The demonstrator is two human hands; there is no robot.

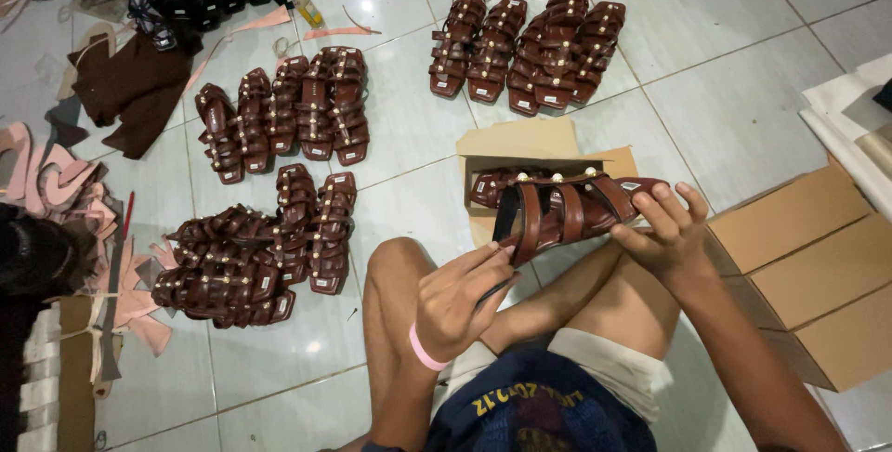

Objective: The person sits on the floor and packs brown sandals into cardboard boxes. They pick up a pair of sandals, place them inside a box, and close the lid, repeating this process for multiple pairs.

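Held sandal (567, 206): brown leather-like straps, smooth, slight sheen; round metal-looking studs, pale and shiny. Open box (539, 150): matt brown cardboard. Floor tiles (725, 34): pale, glazed, glossy (light glare shows). Wristband (424, 352): pink, smooth, rubbery-looking. Shorts (613, 364): pale matt cloth.

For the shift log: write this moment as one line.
left hand: grips thin dark tool, touches sandal heel | right hand: holds brown strappy sandal | below: open cardboard box | floor: sandal groups
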